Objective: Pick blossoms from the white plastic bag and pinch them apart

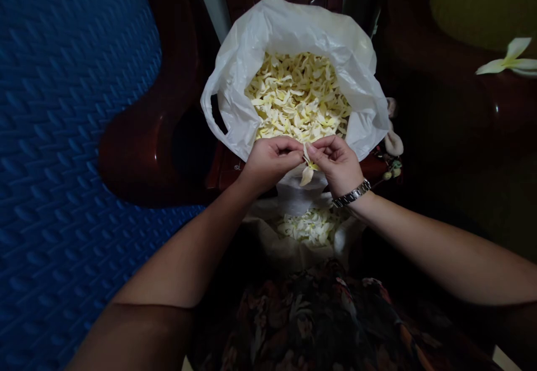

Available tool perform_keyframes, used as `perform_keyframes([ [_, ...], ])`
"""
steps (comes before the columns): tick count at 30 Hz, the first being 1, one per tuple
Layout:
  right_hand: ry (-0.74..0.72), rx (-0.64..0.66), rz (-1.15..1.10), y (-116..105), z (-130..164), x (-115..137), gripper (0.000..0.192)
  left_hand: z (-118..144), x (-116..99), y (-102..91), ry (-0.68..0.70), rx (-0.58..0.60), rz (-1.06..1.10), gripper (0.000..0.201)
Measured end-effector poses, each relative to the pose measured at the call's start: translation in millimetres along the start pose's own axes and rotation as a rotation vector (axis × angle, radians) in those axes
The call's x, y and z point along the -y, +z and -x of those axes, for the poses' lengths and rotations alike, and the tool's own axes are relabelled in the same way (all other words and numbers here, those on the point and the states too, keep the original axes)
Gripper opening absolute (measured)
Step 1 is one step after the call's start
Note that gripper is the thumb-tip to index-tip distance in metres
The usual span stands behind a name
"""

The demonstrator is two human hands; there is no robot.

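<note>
Between my two hands hangs a pale yellow-white flower (308, 174), its petals pointing down. My left hand (274, 160) pinches it from one side with thumb and forefinger. My right hand (334, 161), a metal watch on its wrist, pinches it from the other side, the fingertips of both hands almost touching. Just beyond my hands stands a white plastic bag (239, 69), its mouth wide and full of similar loose flowers (297, 94). Below my hands, a second pale bag (268, 236) holds more whitish petals (310, 226).
A dark red wooden chair (138, 147) with curved arms stands behind and around the big bag. Blue woven-pattern matting (54, 153) covers the left side. One flower (509, 62) rests on dark wood at the far right. Small trinkets (393, 141) lie beside the bag.
</note>
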State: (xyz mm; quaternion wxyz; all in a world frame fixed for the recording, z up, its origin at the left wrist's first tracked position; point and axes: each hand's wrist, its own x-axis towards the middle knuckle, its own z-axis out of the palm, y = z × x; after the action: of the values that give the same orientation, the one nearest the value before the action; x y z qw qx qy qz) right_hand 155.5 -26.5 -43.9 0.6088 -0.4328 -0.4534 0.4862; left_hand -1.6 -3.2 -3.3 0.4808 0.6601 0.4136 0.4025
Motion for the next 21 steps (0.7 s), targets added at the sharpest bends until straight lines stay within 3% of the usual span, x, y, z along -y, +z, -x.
perform_keyframes([
  [21,0.007,-0.019,0.024,0.0,0.1,0.0,0.048,-1.2,1.6,-4.6,-0.016,0.048,0.017,0.011],
])
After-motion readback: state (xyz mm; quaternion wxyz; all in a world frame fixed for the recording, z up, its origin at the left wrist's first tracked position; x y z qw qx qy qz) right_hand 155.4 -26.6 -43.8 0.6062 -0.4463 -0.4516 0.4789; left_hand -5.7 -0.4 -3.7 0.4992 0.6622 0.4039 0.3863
